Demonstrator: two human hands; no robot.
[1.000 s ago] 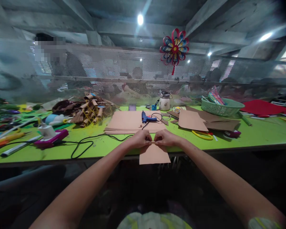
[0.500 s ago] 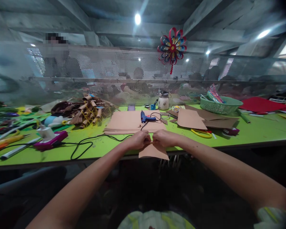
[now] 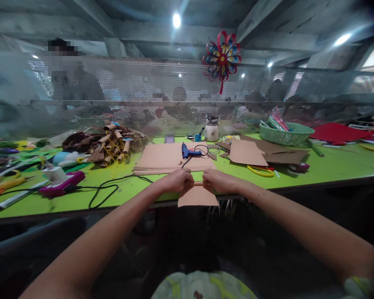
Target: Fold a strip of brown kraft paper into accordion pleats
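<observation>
Between my two hands is a sheet of brown kraft paper (image 3: pixel 198 197), its far edge rolled into a narrow tube and its near part hanging over the table's front edge. My left hand (image 3: pixel 181 180) pinches the left end of the roll. At the right end, my right hand (image 3: pixel 216 180) is closed on it in the same way. Just beyond the hands, a blue glue gun (image 3: pixel 190 152) lies on a stack of brown paper sheets (image 3: pixel 157 157); its black cord trails toward the left.
A pile of brown paper rolls (image 3: pixel 118 145) with yellow netting lies at left, near a purple power strip (image 3: pixel 62 183). Yellow-handled scissors (image 3: pixel 260 172) and loose brown paper (image 3: pixel 247 153) are at right. A green basket (image 3: pixel 286 135) and a jar (image 3: pixel 212 129) stand farther back on the green table (image 3: pixel 336 166).
My hands have moved slightly apart along the roll, showing more of it between them. The hanging paper lies flatter. The whole view has shifted a little.
</observation>
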